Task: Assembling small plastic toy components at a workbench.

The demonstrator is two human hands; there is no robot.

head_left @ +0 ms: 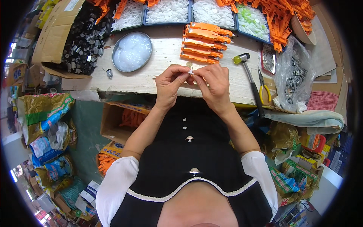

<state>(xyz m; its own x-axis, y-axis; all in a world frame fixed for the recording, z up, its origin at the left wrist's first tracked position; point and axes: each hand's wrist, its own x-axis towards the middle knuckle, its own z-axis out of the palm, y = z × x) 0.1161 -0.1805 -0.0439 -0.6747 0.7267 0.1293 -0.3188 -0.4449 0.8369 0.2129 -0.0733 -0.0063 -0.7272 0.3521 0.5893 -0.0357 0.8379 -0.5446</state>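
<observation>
Near the front edge of the white worktable [124,85], my left hand [169,84] and my right hand [216,86] meet fingertip to fingertip. Between them they pinch a small white plastic piece [191,72]; its exact shape is mostly hidden by the fingers. Just beyond my hands lies a row of several orange plastic housings [204,42], side by side, with metal showing at their right ends. A round dish [132,52] of whitish translucent jelly-like stuff stands to the left. One small metal-and-dark part [109,73] lies by itself near the dish.
Trays of small white plastic parts [166,13] line the back, one holding greenish pieces [251,20]. Orange parts [278,22] heap at back right. A carton [55,36] of dark metal parts stands left. Right are a mallet [247,70], pliers [262,89] and a plastic bag [293,75].
</observation>
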